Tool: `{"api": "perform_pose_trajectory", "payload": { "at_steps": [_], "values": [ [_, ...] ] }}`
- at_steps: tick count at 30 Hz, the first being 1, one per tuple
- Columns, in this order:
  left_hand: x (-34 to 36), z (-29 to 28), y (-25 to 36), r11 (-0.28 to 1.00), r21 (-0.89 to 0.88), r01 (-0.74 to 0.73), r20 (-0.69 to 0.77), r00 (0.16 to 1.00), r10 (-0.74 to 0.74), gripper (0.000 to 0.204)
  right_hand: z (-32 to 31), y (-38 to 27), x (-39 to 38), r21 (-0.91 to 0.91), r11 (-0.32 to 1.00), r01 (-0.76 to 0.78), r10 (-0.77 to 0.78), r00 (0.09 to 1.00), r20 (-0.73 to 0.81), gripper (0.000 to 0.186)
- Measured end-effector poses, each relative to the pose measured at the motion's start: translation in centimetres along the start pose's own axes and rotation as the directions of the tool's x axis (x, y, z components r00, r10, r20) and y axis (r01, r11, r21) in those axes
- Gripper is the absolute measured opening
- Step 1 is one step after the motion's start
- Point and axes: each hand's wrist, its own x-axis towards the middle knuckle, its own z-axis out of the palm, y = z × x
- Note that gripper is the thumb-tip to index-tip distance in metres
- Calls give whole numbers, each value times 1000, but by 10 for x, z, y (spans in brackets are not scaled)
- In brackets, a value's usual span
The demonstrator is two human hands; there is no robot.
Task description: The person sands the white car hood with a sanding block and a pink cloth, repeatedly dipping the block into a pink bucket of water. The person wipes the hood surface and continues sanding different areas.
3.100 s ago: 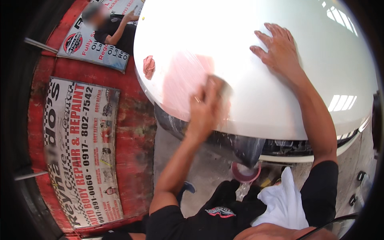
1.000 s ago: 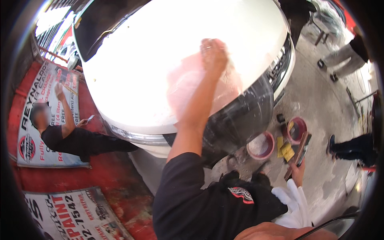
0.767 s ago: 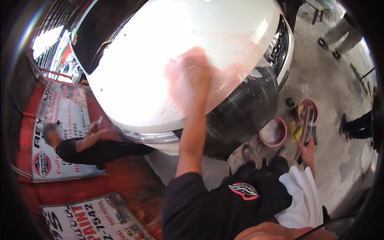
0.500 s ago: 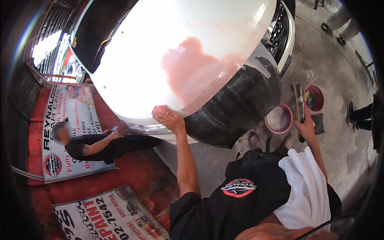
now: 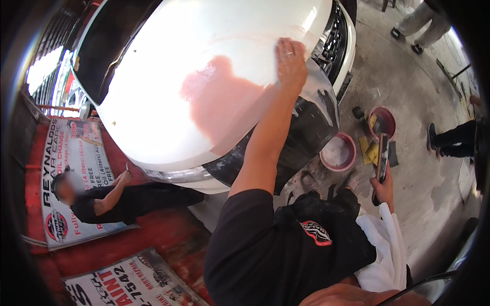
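A white car hood (image 5: 153, 66) bears a smooth pink filler patch (image 5: 219, 97). My left hand (image 5: 292, 65) lies flat on the hood near its front edge, to the right of the patch, its fingers stretched out. A ring shows on one finger. Below the hood edge, black covers much of the car's front corner (image 5: 291, 148). Low at my right side, my right hand (image 5: 384, 189) is wrapped round a long, narrow sanding block (image 5: 382, 158), held upright and away from the car.
Two reddish tubs (image 5: 353, 158) stand on the concrete floor, one with cloudy water. Yellow pieces (image 5: 371, 151) lie beside them. A white towel (image 5: 383, 250) hangs over my shoulder. Someone in black (image 5: 102, 204) stands at the left before banners (image 5: 56, 168). Other people's legs (image 5: 454, 140) show at the right.
My left hand has swept right and farther away across the hood, from its near edge to beside the headlight. My right hand has lowered the sanding block toward me.
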Motion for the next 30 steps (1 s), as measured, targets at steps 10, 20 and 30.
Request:
{"api": "perform_pose_trajectory", "payload": {
  "at_steps": [10, 20, 30],
  "values": [
    [-175, -172, -125, 927, 337, 162, -87, 986, -140, 48, 3, -31, 13, -44, 991, 127, -126, 992, 32, 91],
    [-112, -232, -228, 714, 485, 505, -18, 822, -569, 82, 36, -77, 26, -169, 959, 227, -211, 972, 107, 98],
    [71, -79, -352, 776, 327, 539, 281, 729, -624, 102, 5, 74, -39, -288, 951, -110, 135, 988, 70, 107]
  ]
}}
